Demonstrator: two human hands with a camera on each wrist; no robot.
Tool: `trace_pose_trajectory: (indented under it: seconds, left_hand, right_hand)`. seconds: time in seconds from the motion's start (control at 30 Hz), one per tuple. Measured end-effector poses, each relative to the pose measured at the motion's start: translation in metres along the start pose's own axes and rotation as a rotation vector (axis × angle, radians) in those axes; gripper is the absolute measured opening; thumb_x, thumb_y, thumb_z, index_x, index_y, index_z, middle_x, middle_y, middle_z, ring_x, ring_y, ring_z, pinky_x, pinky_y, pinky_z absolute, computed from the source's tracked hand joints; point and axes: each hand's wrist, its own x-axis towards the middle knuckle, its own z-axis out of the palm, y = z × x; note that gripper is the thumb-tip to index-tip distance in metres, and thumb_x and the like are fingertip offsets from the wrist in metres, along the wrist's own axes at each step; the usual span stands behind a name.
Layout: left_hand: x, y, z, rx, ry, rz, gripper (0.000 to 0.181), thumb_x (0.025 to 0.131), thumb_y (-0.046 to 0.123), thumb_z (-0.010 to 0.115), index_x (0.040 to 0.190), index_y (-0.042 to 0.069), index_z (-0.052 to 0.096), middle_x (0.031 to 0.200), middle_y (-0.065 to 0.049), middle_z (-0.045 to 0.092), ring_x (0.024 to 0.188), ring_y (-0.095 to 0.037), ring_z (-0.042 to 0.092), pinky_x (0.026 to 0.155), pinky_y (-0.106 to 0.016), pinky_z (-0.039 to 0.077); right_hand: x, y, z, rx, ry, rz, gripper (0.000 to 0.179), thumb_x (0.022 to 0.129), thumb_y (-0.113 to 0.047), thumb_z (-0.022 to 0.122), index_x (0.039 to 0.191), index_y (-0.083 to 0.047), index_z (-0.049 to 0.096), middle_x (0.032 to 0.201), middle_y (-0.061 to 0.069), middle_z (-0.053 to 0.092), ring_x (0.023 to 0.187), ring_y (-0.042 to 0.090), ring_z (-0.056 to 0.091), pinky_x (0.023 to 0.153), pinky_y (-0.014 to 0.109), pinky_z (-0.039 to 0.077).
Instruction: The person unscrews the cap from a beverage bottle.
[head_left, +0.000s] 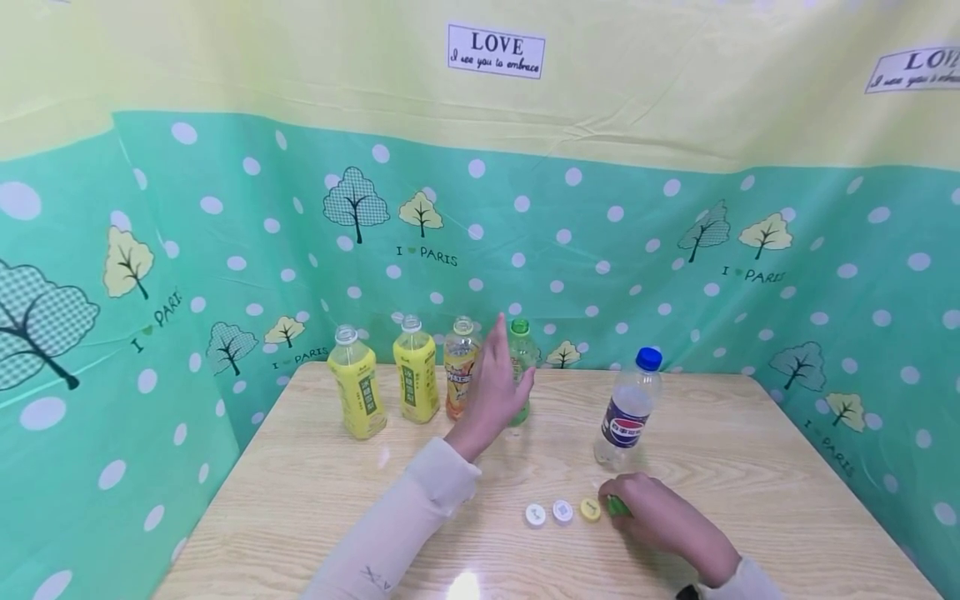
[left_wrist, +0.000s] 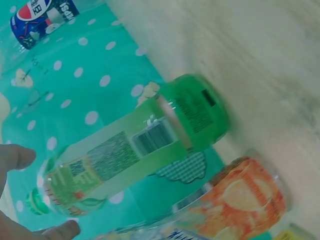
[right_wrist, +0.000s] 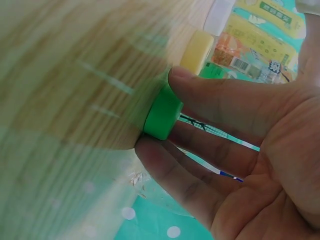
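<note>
My right hand (head_left: 660,515) pinches a green bottle cap (right_wrist: 163,111) between thumb and fingers, down at the tabletop. Beside that cap, a yellow cap (head_left: 590,509) and two white caps, one left (head_left: 535,515) and one nearer (head_left: 562,512), lie in a row. My left hand (head_left: 495,387) is raised at the uncapped green bottle (head_left: 520,327), its fingers extended. In the left wrist view, thumb and fingers stand to either side of the bottle's neck end, apart from it. An orange-drink bottle (head_left: 459,367) without a cap is partly hidden behind the left hand.
Two uncapped yellow-labelled bottles, an outer one (head_left: 360,392) and an inner one (head_left: 417,379), stand at the back left. To the right is a Pepsi bottle (head_left: 627,421) with a blue cap (head_left: 648,359). A patterned green curtain (head_left: 570,242) surrounds the wooden table (head_left: 750,467).
</note>
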Motion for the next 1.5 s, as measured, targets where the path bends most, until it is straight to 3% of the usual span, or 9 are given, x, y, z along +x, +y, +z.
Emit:
trace_pose_trajectory:
  seconds: [0.1,0.3,0.4,0.47,0.57,0.73,0.93,1.1,1.5]
  left_hand:
    - [0.002,0.005,-0.005,0.041,0.075,0.121,0.095,0.091,0.021,0.077,0.161,0.001,0.016,0.159,-0.022,0.037,0.144,-0.036,0.042,0.117,-0.039,0.036]
    - [0.005,0.019,-0.009,0.122,0.235,0.431,0.081,0.088,0.027,0.08,0.15,-0.004,0.039,0.139,-0.02,0.057,0.126,-0.03,0.059,0.101,-0.031,0.053]
    - [0.006,0.025,-0.005,0.091,0.224,0.523,0.079,0.087,0.029,0.08,0.147,-0.005,0.043,0.136,-0.018,0.059,0.124,-0.029,0.06,0.103,-0.028,0.051]
    - [0.006,0.028,-0.001,0.053,0.163,0.543,0.079,0.087,0.031,0.08,0.148,-0.004,0.043,0.138,-0.018,0.058,0.128,-0.029,0.057,0.112,-0.03,0.044]
    - [0.005,0.031,0.007,-0.026,0.004,0.501,0.086,0.087,0.037,0.081,0.152,0.0,0.039,0.144,-0.015,0.054,0.135,-0.027,0.052,0.115,-0.031,0.039]
    - [0.004,0.037,0.022,-0.172,-0.316,0.335,0.098,0.086,0.049,0.079,0.161,0.012,0.028,0.158,-0.01,0.042,0.146,-0.029,0.041,0.114,-0.042,0.042]
    - [0.003,0.042,0.039,-0.264,-0.519,0.159,0.104,0.083,0.054,0.081,0.163,0.021,0.025,0.163,-0.005,0.036,0.138,-0.025,0.05,0.104,-0.043,0.051]
    - [0.004,0.045,0.056,-0.385,-0.623,0.048,0.107,0.08,0.051,0.085,0.163,0.026,0.023,0.157,-0.003,0.043,0.134,-0.02,0.052,0.099,-0.03,0.053]
    - [0.004,0.049,0.086,-0.544,-0.666,-0.029,0.106,0.077,0.037,0.091,0.161,0.021,0.029,0.152,-0.003,0.049,0.135,-0.029,0.053,0.102,-0.031,0.052]
  right_hand:
    - [0.0,0.0,-0.001,0.0,-0.004,-0.001,0.025,0.08,-0.003,0.083,0.103,-0.01,0.076,0.102,0.007,0.075,0.093,0.025,0.072,0.08,0.044,0.061]
    - [-0.003,0.0,-0.003,-0.013,0.01,-0.01,0.025,0.079,-0.009,0.084,0.103,-0.01,0.076,0.097,0.004,0.075,0.089,0.022,0.071,0.077,0.041,0.061]
    - [-0.007,-0.001,-0.007,-0.029,0.042,-0.021,0.029,0.08,-0.011,0.083,0.107,-0.007,0.075,0.099,0.006,0.075,0.089,0.024,0.071,0.078,0.043,0.061]
    - [-0.01,-0.002,-0.011,-0.039,0.069,-0.023,0.032,0.081,-0.012,0.082,0.111,-0.004,0.074,0.103,0.009,0.075,0.093,0.028,0.071,0.08,0.046,0.06]
    - [-0.012,-0.004,-0.018,-0.038,0.092,-0.007,0.034,0.084,-0.013,0.081,0.115,-0.001,0.072,0.108,0.012,0.074,0.098,0.032,0.07,0.084,0.05,0.059]
    - [-0.016,-0.005,-0.025,-0.029,0.091,0.014,0.035,0.087,-0.016,0.08,0.117,0.0,0.071,0.111,0.014,0.073,0.103,0.035,0.07,0.087,0.054,0.057]
    - [-0.019,-0.011,-0.035,-0.024,0.107,0.074,0.035,0.087,-0.016,0.081,0.118,-0.001,0.072,0.114,0.015,0.073,0.108,0.036,0.069,0.091,0.057,0.056]
    - [-0.019,-0.013,-0.043,-0.023,0.137,0.078,0.036,0.087,-0.016,0.081,0.119,-0.002,0.072,0.115,0.013,0.074,0.109,0.034,0.069,0.092,0.056,0.056]
    - [-0.018,-0.024,-0.064,-0.058,0.208,-0.027,0.033,0.09,-0.018,0.079,0.121,-0.006,0.071,0.118,0.008,0.073,0.109,0.028,0.07,0.09,0.048,0.058]
